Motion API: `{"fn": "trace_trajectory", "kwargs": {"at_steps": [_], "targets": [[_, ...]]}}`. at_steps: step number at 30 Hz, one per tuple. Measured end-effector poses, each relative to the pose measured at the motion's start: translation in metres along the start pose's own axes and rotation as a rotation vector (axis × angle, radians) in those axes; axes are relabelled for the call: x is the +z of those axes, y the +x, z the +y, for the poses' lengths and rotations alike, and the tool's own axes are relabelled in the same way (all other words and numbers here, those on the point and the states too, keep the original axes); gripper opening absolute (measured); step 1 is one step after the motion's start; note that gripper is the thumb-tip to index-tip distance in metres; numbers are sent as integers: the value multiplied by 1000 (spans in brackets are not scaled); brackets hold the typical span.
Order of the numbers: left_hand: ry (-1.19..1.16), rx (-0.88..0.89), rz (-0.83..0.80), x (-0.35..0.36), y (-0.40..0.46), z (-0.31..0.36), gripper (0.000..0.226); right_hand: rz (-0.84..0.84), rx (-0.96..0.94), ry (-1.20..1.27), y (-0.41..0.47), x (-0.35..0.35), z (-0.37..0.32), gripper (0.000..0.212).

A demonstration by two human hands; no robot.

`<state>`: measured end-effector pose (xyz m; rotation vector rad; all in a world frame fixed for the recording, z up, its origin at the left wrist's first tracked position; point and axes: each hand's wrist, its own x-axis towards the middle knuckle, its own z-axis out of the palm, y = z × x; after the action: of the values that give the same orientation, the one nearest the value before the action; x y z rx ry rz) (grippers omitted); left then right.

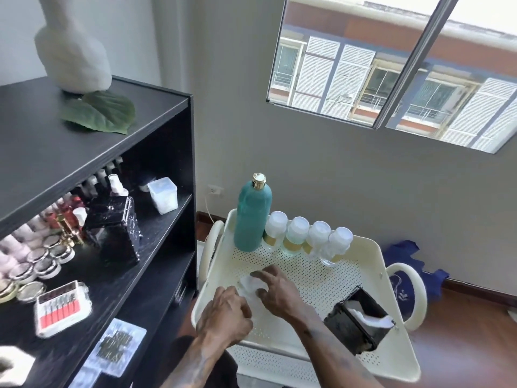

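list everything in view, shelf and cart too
cart tray: one, cream, lower right
teal bottle: one, gold cap, tray's back left
small bottles: four, clear with white caps, beside teal bottle
tissue box: one, black, tray's right
tissue: one, white, on tray under the hands
shelf unit: one, black, left
vase: one, white, shelf top
leaves: two, green, by vase
jars: many, silver lids, middle shelf
left hand: curled at tissue's near edge
right hand: fingers spread on tissue
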<state>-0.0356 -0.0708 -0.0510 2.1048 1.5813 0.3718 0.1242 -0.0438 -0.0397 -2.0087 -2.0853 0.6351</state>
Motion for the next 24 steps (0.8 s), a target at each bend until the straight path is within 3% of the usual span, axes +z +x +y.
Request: {"fn": "trace_trajectory", "kwargs": {"at_steps": [5,10,13,16,20,22,24], "targets": [[-23,4,-14,-2,0,0,8,78,45,-64,-1,5,0,19],[-33,-18,-33,-2,1,2,7,68,95,-109,-28,-8,7,28],[-26,-25,-28,0,2,0,5,136,60,176,-56,-35,-14,19],[-32,-40,-57,5,6,-5,9,398,-62,387,-106,-75,-25,7],[-53,-46,-62,7,9,-8,9,683,-32,39,-169,-137,10,2],[-71,-57,-61,4,7,-6,7,629,119,-143,-180,-158,30,6],[-87,-64,-60,1,5,-5,6,448,226,-297,-176,-165,42,11]]}}
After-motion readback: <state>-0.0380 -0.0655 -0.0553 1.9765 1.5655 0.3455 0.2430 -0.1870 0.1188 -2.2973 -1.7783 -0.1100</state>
